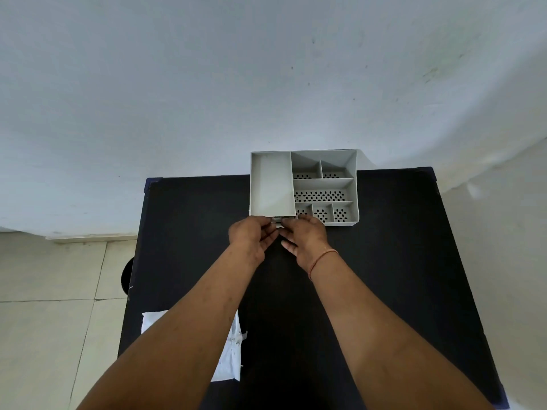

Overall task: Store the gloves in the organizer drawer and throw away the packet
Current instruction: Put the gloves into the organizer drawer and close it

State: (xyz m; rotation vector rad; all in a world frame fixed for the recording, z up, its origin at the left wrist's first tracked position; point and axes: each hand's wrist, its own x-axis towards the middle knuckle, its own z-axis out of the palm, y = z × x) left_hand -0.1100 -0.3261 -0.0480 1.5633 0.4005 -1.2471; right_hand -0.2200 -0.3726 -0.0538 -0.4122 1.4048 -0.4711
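A grey organizer [305, 186] with several open-top compartments stands at the far edge of the black table [384, 247]. My left hand [251, 238] and my right hand [305, 236] meet at its front face, fingers pinched on a small metallic drawer handle [276, 221] low on the front. The drawer itself is hidden behind my hands. A white packet [229, 350] lies on the table near me, partly covered by my left forearm. The gloves are not visible apart from it.
A dark round object [125, 276] sits on the floor, peeking out past the table's left edge. Pale tiled floor [50, 306] lies to the left, and a white wall [266, 84] rises just behind the organizer.
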